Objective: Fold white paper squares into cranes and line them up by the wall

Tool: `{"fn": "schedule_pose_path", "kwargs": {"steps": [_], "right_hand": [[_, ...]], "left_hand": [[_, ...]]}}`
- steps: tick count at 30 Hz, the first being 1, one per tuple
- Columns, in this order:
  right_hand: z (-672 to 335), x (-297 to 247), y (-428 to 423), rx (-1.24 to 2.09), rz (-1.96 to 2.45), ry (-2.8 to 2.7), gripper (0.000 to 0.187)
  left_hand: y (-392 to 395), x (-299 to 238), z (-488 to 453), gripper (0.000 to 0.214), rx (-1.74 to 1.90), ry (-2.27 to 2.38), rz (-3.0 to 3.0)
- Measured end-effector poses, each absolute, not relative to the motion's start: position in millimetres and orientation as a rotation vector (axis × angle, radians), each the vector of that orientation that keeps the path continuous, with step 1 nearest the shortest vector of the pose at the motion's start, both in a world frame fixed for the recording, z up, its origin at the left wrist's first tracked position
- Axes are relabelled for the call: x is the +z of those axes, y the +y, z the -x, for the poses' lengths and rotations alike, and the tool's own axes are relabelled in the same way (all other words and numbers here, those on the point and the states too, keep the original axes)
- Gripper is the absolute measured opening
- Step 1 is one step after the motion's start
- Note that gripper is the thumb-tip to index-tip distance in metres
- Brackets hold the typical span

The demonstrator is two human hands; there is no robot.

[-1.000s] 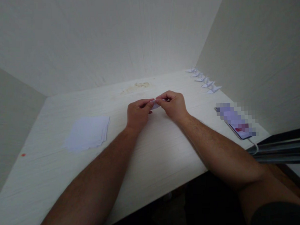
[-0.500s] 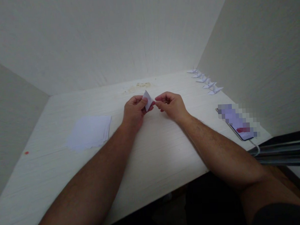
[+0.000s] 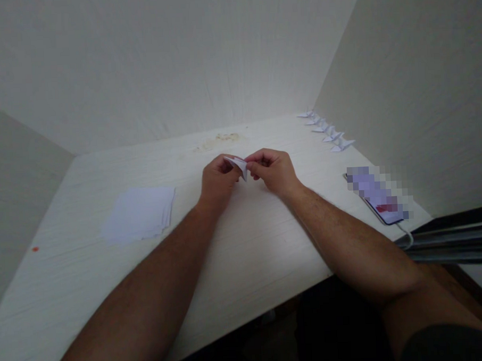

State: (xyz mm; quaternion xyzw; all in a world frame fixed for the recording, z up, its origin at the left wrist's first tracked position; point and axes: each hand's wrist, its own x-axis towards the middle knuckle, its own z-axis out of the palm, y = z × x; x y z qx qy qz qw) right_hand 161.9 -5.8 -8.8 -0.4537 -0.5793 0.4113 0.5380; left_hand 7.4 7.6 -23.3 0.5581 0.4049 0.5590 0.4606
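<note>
My left hand (image 3: 217, 180) and my right hand (image 3: 273, 170) meet above the middle of the white table (image 3: 236, 244). Between their fingertips sits a small folded piece of white paper (image 3: 237, 164), pinched from both sides, its pointed flap showing between the thumbs. Both hands have their fingers curled closed on it. Most of the paper is hidden by the fingers.
A stack of white paper sheets (image 3: 140, 212) lies to the left. Several small folded paper pieces (image 3: 327, 131) line the far right edge by the wall. A phone (image 3: 376, 196) with a cable lies at the right. Walls close in three sides.
The folded paper has been turned in the fingers: half a second ago only the left hand held it upright, now both hands pinch it together again.
</note>
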Motion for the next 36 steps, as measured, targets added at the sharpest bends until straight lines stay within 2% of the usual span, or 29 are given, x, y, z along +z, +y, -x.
{"fn": "schedule_pose_path", "kwargs": {"steps": [3,8,13,19,23,25,36], "right_hand": [[-161,-8,-6,0.981,1.074,-1.381,0.015],[-161,-9,-4,1.02,1.065,-1.362,0.016],[-162,-9,-4,1.021,1.05,-1.377,0.015],[-165,-6,-9,0.619,1.118,-1.56,0.018],[-166,-9,-9,0.428,1.184,-1.717,0.005],[-167,-11,-8,0.351,1.218,-1.755,0.004],[-167,-16,-6,0.179,1.13,-1.793,0.011]], "left_hand": [[5,-21,-7,0.015,1.392,1.034,-1.415],[3,-18,-6,0.005,1.379,1.065,-1.495],[0,-14,-7,0.005,1.355,1.134,-1.506],[-2,-12,-9,0.007,1.384,1.316,-1.612],[-4,-12,-10,0.007,1.322,1.391,-1.729],[-5,-12,-11,0.008,1.276,1.411,-1.78],[-4,-11,-11,0.01,1.189,1.429,-1.865]]}}
